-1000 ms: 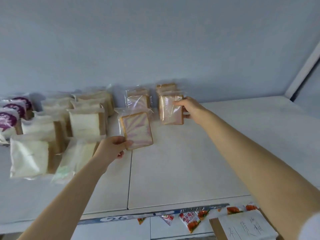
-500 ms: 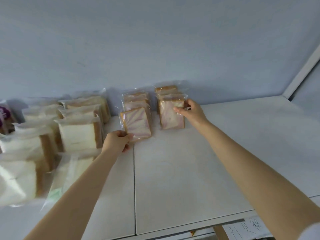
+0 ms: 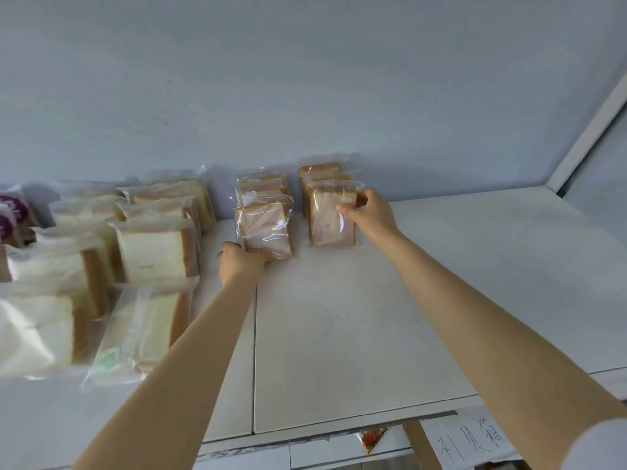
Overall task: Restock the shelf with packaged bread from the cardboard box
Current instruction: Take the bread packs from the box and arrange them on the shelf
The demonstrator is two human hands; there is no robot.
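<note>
Two short rows of pink-swirled packaged bread stand upright at the back of the white shelf (image 3: 356, 334). My left hand (image 3: 239, 262) grips the bottom corner of the front pack of the left row (image 3: 266, 225), which stands against the packs behind it. My right hand (image 3: 371, 212) holds the upper right edge of the front pack of the right row (image 3: 330, 218), also upright against its row. A cardboard box (image 3: 419, 442) with a handwritten paper label peeks out below the shelf's front edge at the lower right.
Several packs of white sliced bread (image 3: 154, 254) crowd the shelf's left side, with purple-labelled packs (image 3: 12, 212) at the far left. A pale blue wall (image 3: 305, 96) backs the shelf. Red snack packets (image 3: 371, 437) show on the level below.
My left hand pushed its swirled pack back from mid-shelf until it stood against the left row. My right hand shifted from the side to the top edge of its pack. The view tilted upward.
</note>
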